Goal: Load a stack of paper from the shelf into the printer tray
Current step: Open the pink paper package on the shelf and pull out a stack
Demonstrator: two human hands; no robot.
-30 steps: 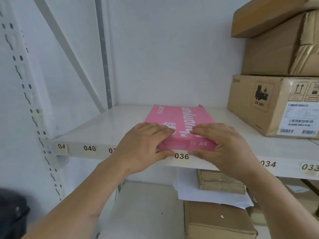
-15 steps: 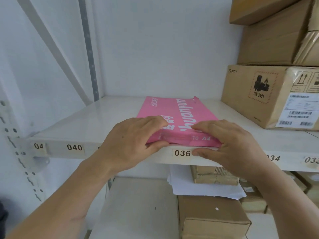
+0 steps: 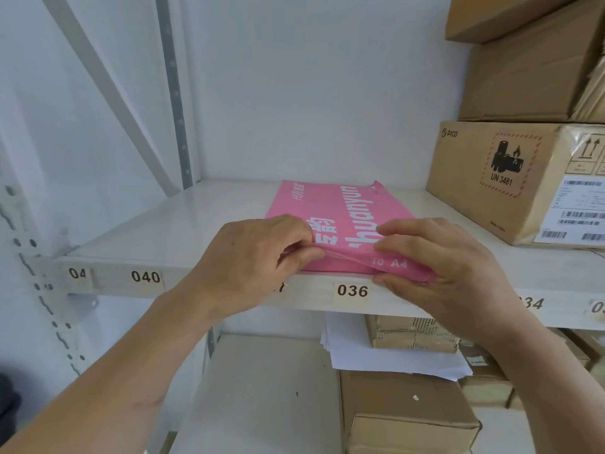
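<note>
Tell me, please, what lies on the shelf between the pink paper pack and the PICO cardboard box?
Nothing: the head view shows bare white shelf between the pink paper pack and PICO cardboard box.

A big brown cardboard box (image 3: 510, 181) sits at the right, with "PICO" and "UN 3481" printed on its side, a battery and flame picture, and white barcode stickers (image 3: 581, 209). 2 more brown boxes (image 3: 530, 65) are stacked on top of it. Small number labels read "040" (image 3: 145, 276) and "036" (image 3: 352, 290). Lower down, loose white sheets (image 3: 386, 355) lie on a cardboard box (image 3: 406, 411), and a small taped carton (image 3: 412, 332) rests on the sheets. A white post with holes (image 3: 36, 270) stands at the left.
</note>
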